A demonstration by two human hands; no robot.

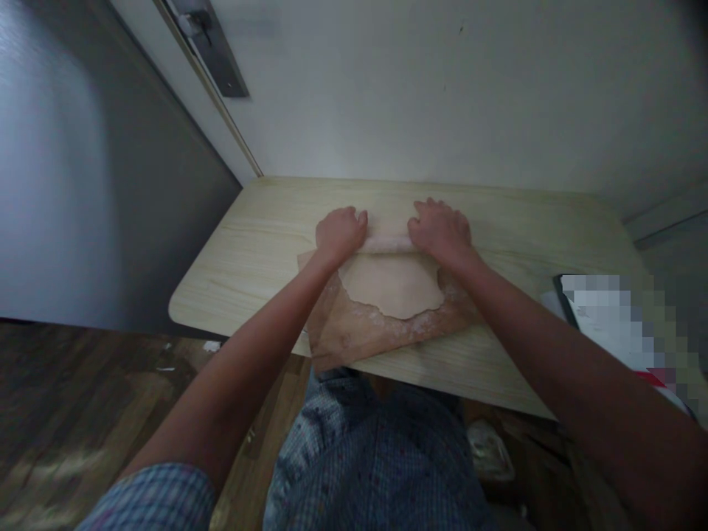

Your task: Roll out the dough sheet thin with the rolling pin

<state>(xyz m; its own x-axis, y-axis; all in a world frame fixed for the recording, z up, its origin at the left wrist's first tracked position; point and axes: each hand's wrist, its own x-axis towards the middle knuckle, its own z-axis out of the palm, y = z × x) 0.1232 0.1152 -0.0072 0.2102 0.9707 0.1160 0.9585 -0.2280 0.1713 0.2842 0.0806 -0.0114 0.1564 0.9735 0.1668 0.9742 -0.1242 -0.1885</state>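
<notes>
A flat sheet of dough (395, 286) with a ragged near edge lies on a brown wooden board (354, 335) dusted with flour. Across the far part of the dough runs a pale, floury rolling pin (389, 243). My left hand (341, 232) is closed over the pin's left end, its thumb toward the middle. Over the right end, my right hand (441, 227) is closed in the same way. Both palms cover the pin's ends, so those are hidden. The dough beyond the pin is partly hidden by the pin and hands.
The board rests on a light wood table (232, 258), its near corner overhanging the front edge. At the right is a dark-edged flat item (567, 299), partly blurred out. A white door (420, 96) stands behind the table. Beneath it, a clear plastic bag (490, 450) sits on the floor.
</notes>
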